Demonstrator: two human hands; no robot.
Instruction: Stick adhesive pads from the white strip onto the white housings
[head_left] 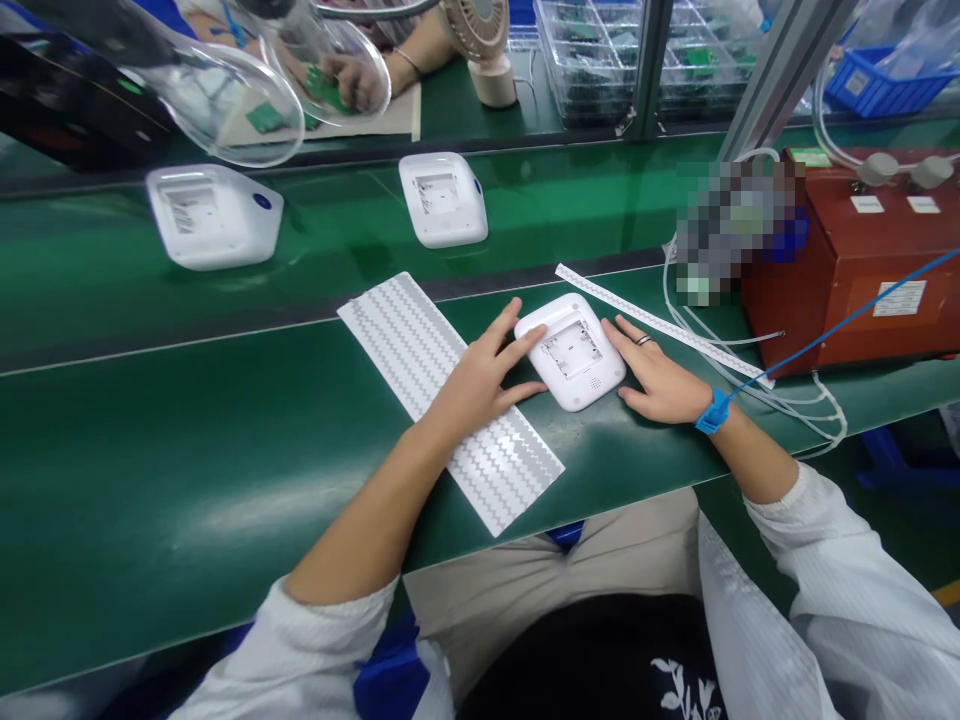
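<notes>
A white plastic device housing (pixel 576 385) with rounded corners lies on the green bench between my hands. Its square recess faces up, with a small patch of holes near one corner. My left hand (pixel 495 365) has its fingers spread, and one fingertip rests on the housing's left edge. On the other side, my right hand (pixel 660 380) lies with fingers stretched out, their tips at the right edge. A sheet of grey-and-white zigzag labels (pixel 517 465) lies partly hidden under my left wrist. A narrow strip of the same pattern (pixel 645 315) runs behind my right hand.
Two similar white housings (pixel 225 245) (pixel 457 225) sit on the green belt beyond the bench edge. At right stands a red-brown box (pixel 847 300) with tubes and a blue wrist-strap cord (pixel 847 335). Across the belt are another person's hand (pixel 360 80), a fan (pixel 491 80) and compartment trays (pixel 585 70).
</notes>
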